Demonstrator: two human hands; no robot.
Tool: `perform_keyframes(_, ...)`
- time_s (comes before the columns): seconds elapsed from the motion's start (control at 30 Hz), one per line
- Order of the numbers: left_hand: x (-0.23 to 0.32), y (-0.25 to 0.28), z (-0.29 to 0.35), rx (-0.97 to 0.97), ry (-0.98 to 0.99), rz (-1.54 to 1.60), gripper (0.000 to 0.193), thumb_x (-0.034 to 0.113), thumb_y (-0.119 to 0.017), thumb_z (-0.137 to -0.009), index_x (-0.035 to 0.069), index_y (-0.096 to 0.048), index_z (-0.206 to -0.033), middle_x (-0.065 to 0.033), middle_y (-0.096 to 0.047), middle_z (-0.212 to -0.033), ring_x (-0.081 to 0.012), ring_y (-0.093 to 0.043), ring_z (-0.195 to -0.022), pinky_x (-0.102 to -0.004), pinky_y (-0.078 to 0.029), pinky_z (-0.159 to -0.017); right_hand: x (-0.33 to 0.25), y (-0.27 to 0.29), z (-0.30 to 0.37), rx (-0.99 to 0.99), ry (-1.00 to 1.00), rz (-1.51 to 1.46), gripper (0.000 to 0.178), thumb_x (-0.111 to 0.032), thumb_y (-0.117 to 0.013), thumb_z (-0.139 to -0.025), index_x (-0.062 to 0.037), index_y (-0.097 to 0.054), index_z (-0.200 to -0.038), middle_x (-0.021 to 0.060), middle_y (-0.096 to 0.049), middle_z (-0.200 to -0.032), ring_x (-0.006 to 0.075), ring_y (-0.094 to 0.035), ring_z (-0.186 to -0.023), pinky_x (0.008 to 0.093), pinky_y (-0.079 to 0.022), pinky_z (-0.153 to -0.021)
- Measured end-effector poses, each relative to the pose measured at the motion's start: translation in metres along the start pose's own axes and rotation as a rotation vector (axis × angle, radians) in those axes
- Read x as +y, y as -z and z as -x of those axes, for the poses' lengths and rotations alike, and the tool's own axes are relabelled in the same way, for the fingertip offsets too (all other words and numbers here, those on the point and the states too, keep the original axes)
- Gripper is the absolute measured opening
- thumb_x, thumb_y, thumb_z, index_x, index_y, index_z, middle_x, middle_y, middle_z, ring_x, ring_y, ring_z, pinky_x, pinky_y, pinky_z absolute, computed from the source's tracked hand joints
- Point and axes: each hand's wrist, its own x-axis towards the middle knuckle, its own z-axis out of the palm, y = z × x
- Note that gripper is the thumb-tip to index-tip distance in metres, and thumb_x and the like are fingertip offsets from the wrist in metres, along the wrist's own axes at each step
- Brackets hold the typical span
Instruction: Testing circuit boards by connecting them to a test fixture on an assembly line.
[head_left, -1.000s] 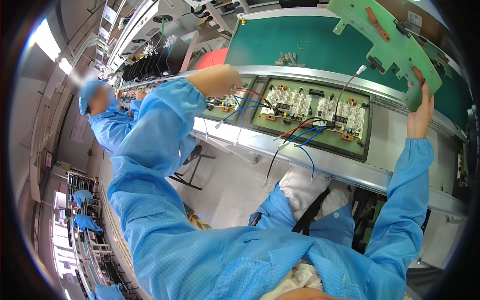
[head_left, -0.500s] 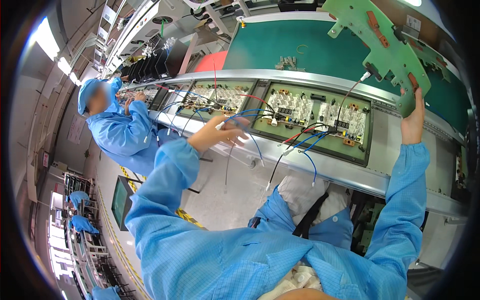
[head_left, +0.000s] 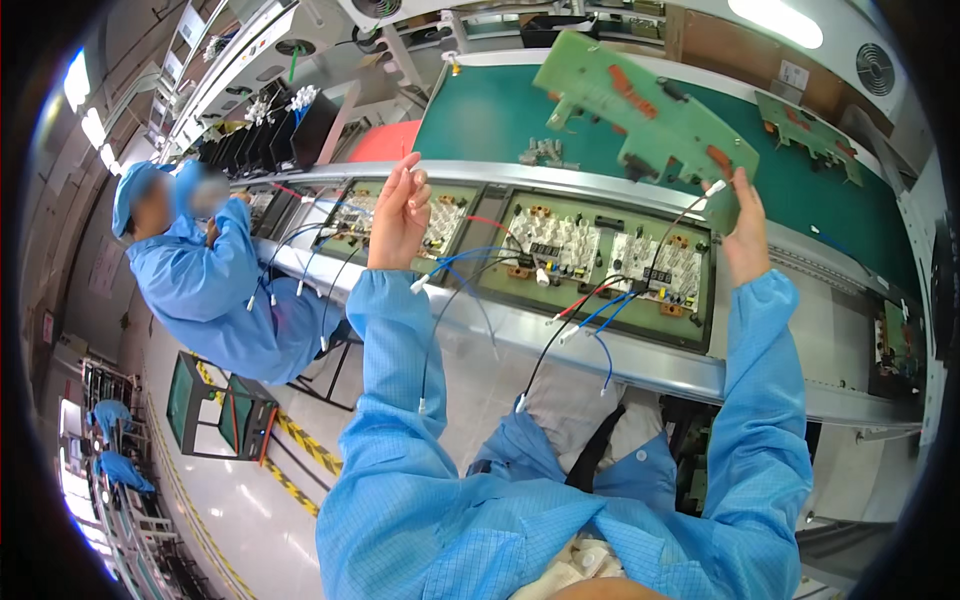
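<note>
My right hand (head_left: 745, 232) grips the lower right end of a flat green fixture plate (head_left: 650, 115), which carries brown blocks and black clamps and is held tilted above the line. My left hand (head_left: 402, 215) is raised over the left-hand circuit boards, its fingertips pinched together; whatever is between them is too small to make out. Below and between my hands, two circuit boards (head_left: 555, 250) with white parts and small displays sit in a green-based frame. Black, blue and red wires (head_left: 600, 310) with white end connectors hang from them over the rail.
Another framed pair of boards (head_left: 440, 222) lies to the left. Beyond the rail, a green mat (head_left: 480, 105) bears small metallic parts (head_left: 542, 152) and another green plate (head_left: 812, 135). A co-worker (head_left: 215, 270) in blue sits at the left. A glass-sided box (head_left: 225, 415) stands on the floor.
My left hand has risen from the hanging wires to above the boards, its fingers drawing together. The green plate has shifted left in view, still in my right hand. The whole view has turned slightly.
</note>
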Motion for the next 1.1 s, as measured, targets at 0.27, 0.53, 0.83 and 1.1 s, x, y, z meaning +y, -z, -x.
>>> perform_keyframes(0.27, -0.028, -0.026, -0.071, -0.113, 0.250, -0.657, 0.039, 0.034, -0.042, -0.097, 0.006, -0.049, -0.124, 0.0031, -0.050, -0.084, -0.0037, -0.045, -0.069, -0.0185, -0.036, -0.058, 0.017, -0.034, 0.000, -0.066, 0.027, 0.108, 0.026, -0.019, -0.058, -0.090, -0.0031, -0.055, -0.110, 0.0036, -0.059, -0.100, 0.0141, -0.062, -0.083, 0.0339, -0.058, -0.072)
perform_keyframes(0.53, -0.041, -0.018, -0.081, -0.144, 0.129, -0.949, 0.023, 0.020, -0.053, -0.092, 0.003, -0.053, -0.108, 0.0046, -0.054, -0.074, -0.0017, -0.042, -0.059, -0.0191, -0.031, -0.050, 0.021, -0.038, 0.011, -0.170, -0.046, 0.182, 0.024, -0.015, -0.054, -0.092, -0.0042, -0.052, -0.113, 0.0033, -0.058, -0.102, 0.0127, -0.061, -0.084, 0.0314, -0.057, -0.070)
perform_keyframes(0.83, -0.064, -0.007, -0.074, -0.136, 0.069, -0.809, 0.026, 0.011, -0.050, -0.093, 0.001, -0.046, -0.117, -0.0028, -0.063, -0.093, -0.0036, -0.054, -0.077, -0.0168, -0.040, -0.061, 0.020, -0.025, 0.017, -0.399, 0.023, 0.458, 0.038, -0.017, -0.051, -0.094, -0.0008, -0.042, -0.127, 0.0053, -0.055, -0.115, 0.0118, -0.052, -0.103, 0.0268, -0.043, -0.089)
perform_keyframes(1.1, -0.072, 0.005, -0.068, -0.109, 0.105, -0.844, 0.025, 0.016, -0.053, -0.092, 0.005, -0.048, -0.115, 0.0046, -0.061, -0.083, 0.0017, -0.037, -0.057, -0.0163, -0.025, -0.048, 0.017, -0.020, 0.021, -0.465, 0.093, 0.616, 0.045, -0.021, -0.052, -0.094, -0.0009, -0.036, -0.131, 0.0082, -0.051, -0.121, 0.0153, -0.050, -0.110, 0.0289, -0.041, -0.093)
